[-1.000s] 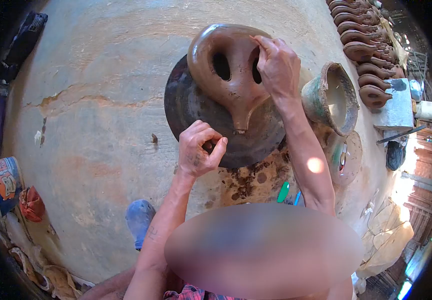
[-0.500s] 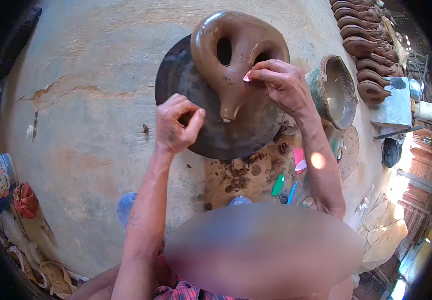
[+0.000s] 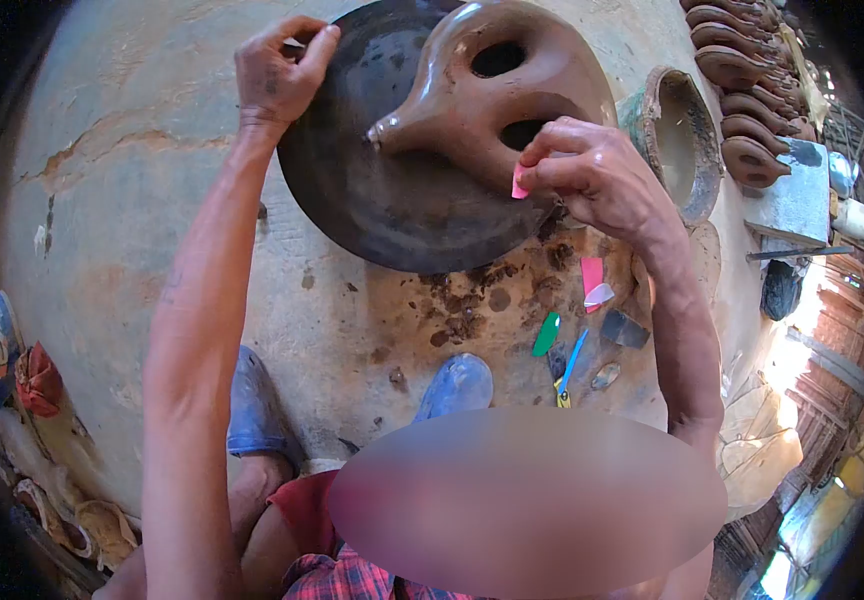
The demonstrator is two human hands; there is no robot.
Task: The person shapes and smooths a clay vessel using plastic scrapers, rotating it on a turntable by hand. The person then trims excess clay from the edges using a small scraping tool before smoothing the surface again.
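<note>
A brown, wet-looking clay piece (image 3: 457, 100) with two oval holes and a narrow spout lies on a round dark turntable (image 3: 352, 215). Its spout points left. My right hand (image 3: 592, 180) pinches a small pink scraper-like piece (image 3: 519, 182) between thumb and fingers, right at the clay's lower edge beside the lower hole. At the turntable's left rim is my left hand (image 3: 282, 75), its fingers curled toward the thumb, nothing visible in them.
On the floor lie a pink strip (image 3: 592, 275), a green piece (image 3: 546, 335), a blue stick (image 3: 574, 360) and a dark block (image 3: 624, 329). A round basin (image 3: 652, 110) stands at right. Similar clay pieces (image 3: 737, 68) line the back right. My shoes (image 3: 457, 388) are below.
The turntable and clay piece have turned clockwise; the spout swung from pointing down to pointing left. My left hand moved up along the rim. The pink piece now sits at the clay's lower edge.
</note>
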